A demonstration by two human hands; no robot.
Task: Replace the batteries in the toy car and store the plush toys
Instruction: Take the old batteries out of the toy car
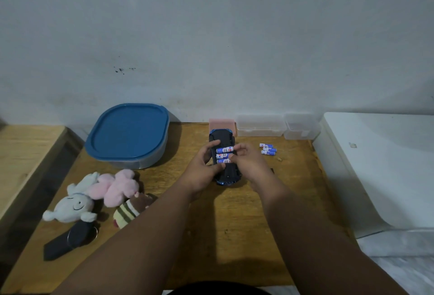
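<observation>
A dark blue toy car (223, 138) lies upside down on the wooden table (234, 224). Three blue and white batteries (224, 155) sit side by side in its open underside. My left hand (204, 170) grips the car's left side, thumb across the chassis. My right hand (249, 163) holds the right side, fingertips touching the batteries' right ends. Loose batteries (268, 149) lie on the table to the right of the car. Three plush toys lie at the left: a white one (71, 205), a pink one (117, 186) and a striped brown one (131, 210).
A clear container with a blue lid (128, 135) stands at the back left. Small clear plastic boxes (260, 125) and a pink block (222, 123) line the back wall. A black object with a key ring (70, 240) lies near the plush toys. A white surface (380, 165) borders the table's right side.
</observation>
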